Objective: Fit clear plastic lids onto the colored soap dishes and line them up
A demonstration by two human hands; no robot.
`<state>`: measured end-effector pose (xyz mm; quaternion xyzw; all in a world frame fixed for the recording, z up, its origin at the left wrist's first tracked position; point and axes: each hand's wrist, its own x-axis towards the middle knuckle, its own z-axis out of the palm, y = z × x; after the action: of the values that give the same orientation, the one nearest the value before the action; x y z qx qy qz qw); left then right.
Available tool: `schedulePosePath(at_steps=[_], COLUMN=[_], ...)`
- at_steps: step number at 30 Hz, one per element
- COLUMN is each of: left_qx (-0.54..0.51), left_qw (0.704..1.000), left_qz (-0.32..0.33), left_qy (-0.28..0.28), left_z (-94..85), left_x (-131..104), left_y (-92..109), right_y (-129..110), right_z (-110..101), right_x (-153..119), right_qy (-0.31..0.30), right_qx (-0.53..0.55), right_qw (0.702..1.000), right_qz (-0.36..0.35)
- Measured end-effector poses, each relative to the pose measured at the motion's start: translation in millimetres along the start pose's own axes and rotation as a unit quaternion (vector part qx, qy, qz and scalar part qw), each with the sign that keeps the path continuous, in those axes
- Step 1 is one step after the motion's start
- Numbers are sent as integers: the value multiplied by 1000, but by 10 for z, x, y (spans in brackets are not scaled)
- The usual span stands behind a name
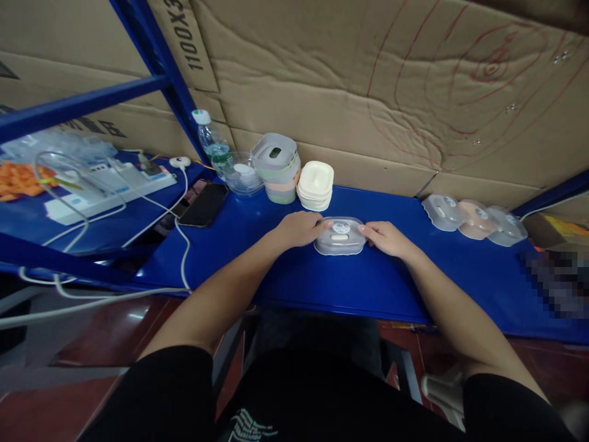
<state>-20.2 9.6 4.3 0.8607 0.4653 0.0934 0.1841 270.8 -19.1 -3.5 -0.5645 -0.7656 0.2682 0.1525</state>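
Observation:
A grey container with a clear lid rests on the blue table, near its middle. On the lid are a round sticker and a small white oblong piece. My left hand grips the container's left end, its thumb on the lid. At the right end, my right hand holds it with the thumb on the lid's edge. Just behind stand a stack of cream containers and a taller stack of grey, green and orange ones.
Behind on the left are a water bottle, clear lids and a black phone. Cables and a power strip lie farther left. Three lidded containers stand at the back right, before the cardboard wall.

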Motion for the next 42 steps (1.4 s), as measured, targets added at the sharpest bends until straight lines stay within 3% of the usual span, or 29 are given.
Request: schedulePosePath(at_steps=[10, 13, 16, 20, 23, 27, 31, 34, 38, 42], left_qx=[17, 25, 23, 23, 19, 11, 8, 14, 27, 39], left_qw=[999, 998, 998, 997, 996, 996, 997, 997, 997, 997], left_qz=[-29, -50, -63, -71, -76, -65, -63, -57, -56, -58], left_qy=[-4, 5, 17, 37, 49, 56, 53, 53, 43, 33], left_z=[0, 13, 34, 62, 85, 124, 143, 143, 137, 129], left_x=[9, 22, 39, 65, 84, 100, 99, 101, 108, 107], left_y=[64, 77, 73, 47, 23, 9, -17, -69, -120, -113], right_y=[27, 20, 28, 76, 110, 148, 287, 488, 735, 850], right_z=[8, 14, 33, 84, 105, 40, -159, -370, -608, -678], right_x=[6, 5, -4, 1, 30, 61, 31, -39, -152, -190], right_qy=[10, 68, 144, 54, 13, 26, 61, 102, 170, 185], right_qx=[7, -49, -72, -53, -26, -26, -66, -137, -251, -292], right_qw=[1000, 996, 983, 970, 970, 972, 979, 982, 946, 924], right_qz=[-1, -12, -90, -233, -242, -231, -183, -82, 114, 164])
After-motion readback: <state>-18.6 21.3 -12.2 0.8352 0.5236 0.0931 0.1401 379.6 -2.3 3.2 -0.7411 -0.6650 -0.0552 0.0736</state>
